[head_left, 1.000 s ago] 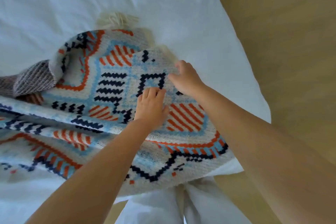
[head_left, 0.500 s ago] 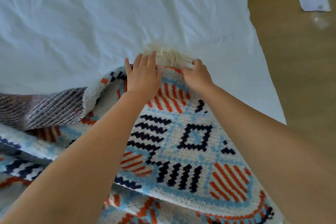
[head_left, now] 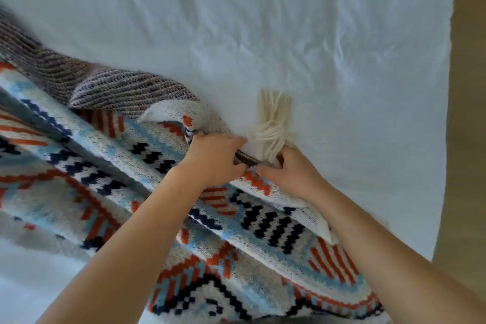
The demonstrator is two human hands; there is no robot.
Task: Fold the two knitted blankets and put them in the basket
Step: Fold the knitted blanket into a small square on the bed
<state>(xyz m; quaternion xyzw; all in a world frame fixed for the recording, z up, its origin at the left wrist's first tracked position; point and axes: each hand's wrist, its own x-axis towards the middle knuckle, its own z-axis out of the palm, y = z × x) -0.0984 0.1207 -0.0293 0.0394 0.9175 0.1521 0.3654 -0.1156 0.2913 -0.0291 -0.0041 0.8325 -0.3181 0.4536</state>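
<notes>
A person's two bare hands grip one corner of a patterned knitted blanket (head_left: 263, 221) in white, pale blue, orange and navy, spread across the near half of a bed covered by a rumpled white sheet (head_left: 263, 34). The left hand (head_left: 214, 159) is clenched on the blanket's edge; the right hand (head_left: 286, 173) is closed just beside it, at the base of a cream yarn tassel (head_left: 272, 123) that fans out onto the sheet. Between the two fists a short stretch of the greyish reverse side shows. The blanket's grey-and-white striped underside (head_left: 105, 87) is turned up toward the sheet's left edge; whether that is the same blanket or the second one cannot be told. The sheet's right edge drops to a tan wooden floor (head_left: 470, 139). No basket is in view.

The work appears to be at an early fold: a corner has been gathered but the blanket lies loose and creased. The next move likely calls for carrying this corner across to meet its opposite one, keeping the edges aligned and the tassel free.
</notes>
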